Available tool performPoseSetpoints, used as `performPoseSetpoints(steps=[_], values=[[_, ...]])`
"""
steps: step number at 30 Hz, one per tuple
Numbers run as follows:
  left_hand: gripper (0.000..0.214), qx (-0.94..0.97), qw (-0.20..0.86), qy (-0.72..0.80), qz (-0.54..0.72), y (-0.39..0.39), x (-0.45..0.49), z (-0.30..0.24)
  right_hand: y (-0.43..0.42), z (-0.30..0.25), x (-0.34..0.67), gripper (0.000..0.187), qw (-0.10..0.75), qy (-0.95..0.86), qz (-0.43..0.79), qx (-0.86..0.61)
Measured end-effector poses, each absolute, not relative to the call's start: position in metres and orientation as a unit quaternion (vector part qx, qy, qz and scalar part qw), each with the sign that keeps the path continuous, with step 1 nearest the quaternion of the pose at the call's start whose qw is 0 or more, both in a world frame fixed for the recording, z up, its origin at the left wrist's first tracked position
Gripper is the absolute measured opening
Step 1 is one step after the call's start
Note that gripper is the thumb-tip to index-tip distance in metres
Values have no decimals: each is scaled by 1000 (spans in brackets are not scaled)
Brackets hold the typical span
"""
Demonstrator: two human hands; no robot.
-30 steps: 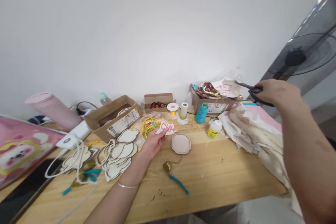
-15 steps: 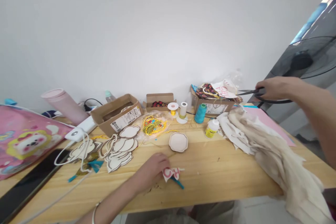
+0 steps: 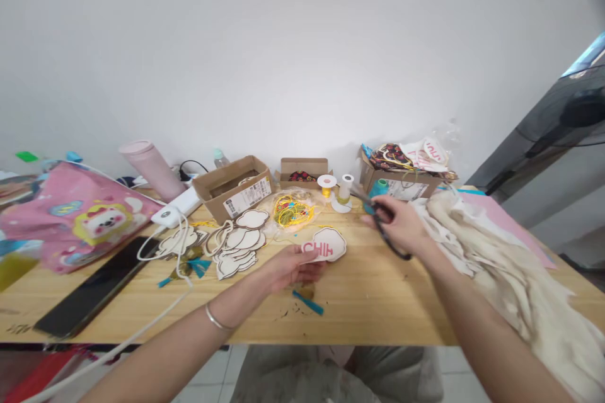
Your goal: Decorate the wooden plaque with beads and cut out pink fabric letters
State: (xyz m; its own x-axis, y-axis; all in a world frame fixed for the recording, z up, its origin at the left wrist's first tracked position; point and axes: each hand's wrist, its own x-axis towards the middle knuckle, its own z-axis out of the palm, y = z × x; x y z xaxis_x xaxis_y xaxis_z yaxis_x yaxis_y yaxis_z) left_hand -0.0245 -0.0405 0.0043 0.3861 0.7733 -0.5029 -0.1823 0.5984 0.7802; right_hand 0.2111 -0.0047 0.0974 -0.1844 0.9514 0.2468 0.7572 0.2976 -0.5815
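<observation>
Here, two hands met over a cluttered counter.

The left hand pinched a white cutout with pink lettering, raised just above the counter. The right hand, its grip closed round black scissors, hid most of the handles; whether the blades were parted was hard to make out. A teal strip lay below the cutout.

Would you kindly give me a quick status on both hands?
Left hand holds lettered patch. Right hand grips scissors. Cloth pile beside right arm.
</observation>
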Motion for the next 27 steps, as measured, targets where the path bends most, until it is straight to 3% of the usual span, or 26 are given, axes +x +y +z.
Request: performPoseSetpoints(steps=[4,9,14,20,27], values=[[26,257,789,426,361,-52,-12,4,-3,41,177,21,203,-758,129,-606],[27,290,777,403,386,-62,-7,1,11,17,173,23,187,-787,131,-573],[30,355,776,417,314,-56,2,8,30,10,172,28,207,-813,126,-529],[26,582,579,487,296,-12,-13,19,28,8,191,30,237,-781,116,-565],[27,586,555,502,309,-2,-13,7,18,10,184,25,213,-778,130,-576]])
